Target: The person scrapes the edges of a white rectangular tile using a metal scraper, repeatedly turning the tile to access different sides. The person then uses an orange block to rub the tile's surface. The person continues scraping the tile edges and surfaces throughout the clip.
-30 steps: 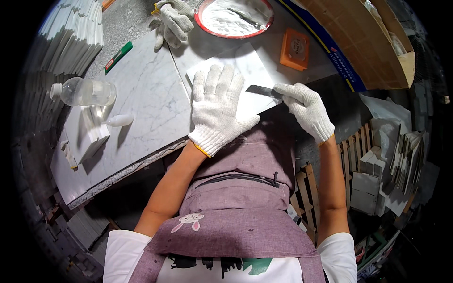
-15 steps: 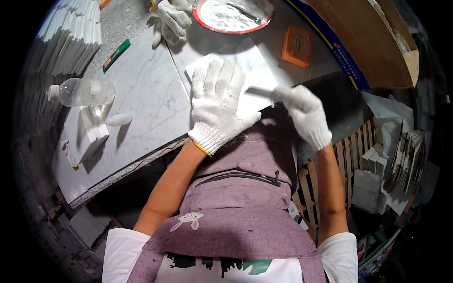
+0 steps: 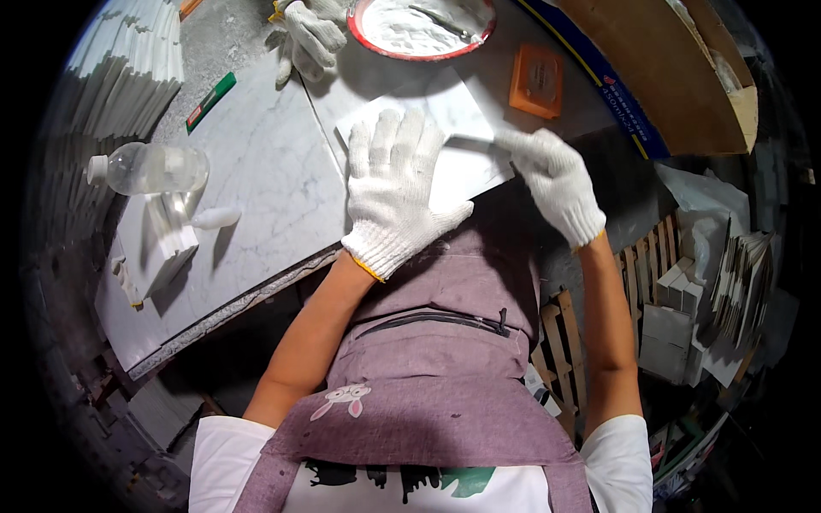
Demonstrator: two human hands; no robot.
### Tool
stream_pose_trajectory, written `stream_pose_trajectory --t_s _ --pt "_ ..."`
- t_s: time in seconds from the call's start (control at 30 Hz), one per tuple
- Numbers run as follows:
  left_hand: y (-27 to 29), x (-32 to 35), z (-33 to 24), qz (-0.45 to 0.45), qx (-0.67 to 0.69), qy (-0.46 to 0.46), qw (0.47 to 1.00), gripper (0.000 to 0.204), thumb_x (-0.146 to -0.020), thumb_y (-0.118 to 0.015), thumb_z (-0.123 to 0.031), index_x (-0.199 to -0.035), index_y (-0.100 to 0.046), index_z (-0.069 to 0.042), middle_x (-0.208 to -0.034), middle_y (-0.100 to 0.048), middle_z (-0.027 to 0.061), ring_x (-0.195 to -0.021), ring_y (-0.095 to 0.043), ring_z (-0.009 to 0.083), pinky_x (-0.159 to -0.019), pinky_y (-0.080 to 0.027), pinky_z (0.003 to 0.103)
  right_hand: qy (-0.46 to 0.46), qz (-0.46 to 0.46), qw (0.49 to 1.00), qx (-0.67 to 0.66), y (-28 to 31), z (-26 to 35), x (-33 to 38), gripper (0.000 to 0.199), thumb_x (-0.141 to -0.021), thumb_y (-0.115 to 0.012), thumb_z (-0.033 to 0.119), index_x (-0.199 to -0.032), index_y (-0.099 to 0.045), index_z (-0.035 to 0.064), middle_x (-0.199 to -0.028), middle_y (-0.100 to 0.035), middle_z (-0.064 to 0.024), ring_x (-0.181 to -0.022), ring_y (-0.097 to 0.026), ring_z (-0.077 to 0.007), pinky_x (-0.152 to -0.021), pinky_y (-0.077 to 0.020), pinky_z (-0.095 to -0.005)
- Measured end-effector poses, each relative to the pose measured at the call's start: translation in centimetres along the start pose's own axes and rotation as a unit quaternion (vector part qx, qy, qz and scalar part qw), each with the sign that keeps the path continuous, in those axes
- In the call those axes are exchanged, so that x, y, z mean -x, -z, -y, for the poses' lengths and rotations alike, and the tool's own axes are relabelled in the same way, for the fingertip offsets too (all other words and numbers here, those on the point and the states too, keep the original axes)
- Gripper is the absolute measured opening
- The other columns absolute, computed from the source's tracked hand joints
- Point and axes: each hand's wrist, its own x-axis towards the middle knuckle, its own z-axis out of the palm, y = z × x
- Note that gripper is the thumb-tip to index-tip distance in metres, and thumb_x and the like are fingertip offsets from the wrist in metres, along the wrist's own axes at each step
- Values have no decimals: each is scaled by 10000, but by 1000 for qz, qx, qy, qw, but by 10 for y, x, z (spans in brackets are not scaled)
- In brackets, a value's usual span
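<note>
A white square tile (image 3: 469, 178) lies near the front edge of the stone worktop, its surface faintly marbled. My left hand (image 3: 391, 188), in a white knit glove, rests flat on it with the fingers stretched out and the thumb spread to the right. At the tile's right side, my gloved right hand (image 3: 554, 181) is closed round one end of a thin, flat grey tool (image 3: 469, 140). The tool points left across the tile toward my left fingers. Motion blurs it, so its exact kind cannot be made out.
Beyond the tile stand a red-rimmed bowl (image 3: 352, 32) of white powder and an orange block (image 3: 537, 81). Spare gloves (image 3: 312, 43), a green box (image 3: 211, 103) and a clear bottle (image 3: 158, 168) lie leftward. A cardboard box (image 3: 667, 68) is at far right.
My right hand has moved slightly up and away from me, carrying the grey tool from the tile's near right edge farther over it. My left hand stays put.
</note>
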Motion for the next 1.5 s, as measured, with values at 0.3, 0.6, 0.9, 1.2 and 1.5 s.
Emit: stream_pose_trajectory --t_s 0.3,0.6,0.9,1.2,1.5 --pt "1 1 1 11 5 11 1000 863 -596 -760 -520 -1278 -490 -67 -1374 -395 157 -1327 -286 371 -1108 -164 571 19 27 999 34 -8 7 20 280 -826 -580 -19 -1056 -689 98 -767 -605 -71 -699 -580 -218 -672 -484 -298" --pt "1 -2 -2 15 -4 16 1000 856 -594 -762 -536 -1270 -507 -76 -1378 -390 157 -1335 -270 361 -1116 -152 556 -15 52 998 30 -2 8 18 258 -853 -593 1 -1085 -684 71 -831 -619 -81 -706 -586 -194 -691 -479 -283" --pt "15 -2 -2 33 43 16 998 996 -548 -774 -621 -1317 -463 -70 -1437 -342 158 -1350 -250 375 -1125 -157 544 -294 -18 883 -365 26 -3 98 432 -882 -573 51 -1311 -523 41 -867 -578 -38 -663 -494 -67 -550 -431 -186" --pt "41 25 -52 237 559 269 747 310 -848 -683 -216 -1062 -638 4 -804 -678 52 -701 -639 151 -630 -500 280 -317 21 872 -374 -35 68 98 587 -893 -591 35 -1436 -371 78 -912 -607 -26 -712 -519 -66 -641 -480 -218" --pt "53 22 -35 109 291 90 946 286 -814 -706 -278 -664 -652 -42 -602 -592 111 -526 -575 229 -506 -446 315 -313 3 939 -139 -20 19 136 225 -887 -614 86 -1079 -642 -27 -908 -636 -61 -818 -603 -125 -716 -485 -253"
